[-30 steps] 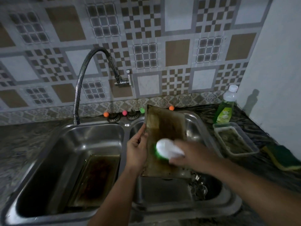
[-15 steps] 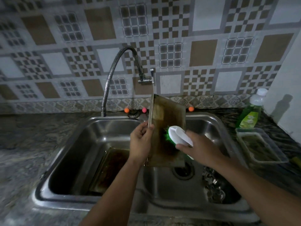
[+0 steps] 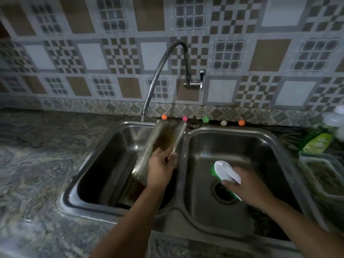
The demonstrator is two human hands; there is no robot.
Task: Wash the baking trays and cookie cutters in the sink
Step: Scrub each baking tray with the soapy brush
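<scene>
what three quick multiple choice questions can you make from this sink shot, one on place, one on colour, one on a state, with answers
1. Where is the baking tray held by the left hand?
A. over the left basin
B. on the counter
C. flat in the right basin

2. What colour are the bristles of the scrub brush?
A. red
B. green
C. blue

3. What is the right hand doing?
A. hanging free
B. turning the faucet
C. gripping the brush

Answers:
1 A, the tray stands tilted in the left basin.
2 B, green shows beneath the brush's white body.
3 C, its fingers wrap the brush above the right basin's drain.
</scene>
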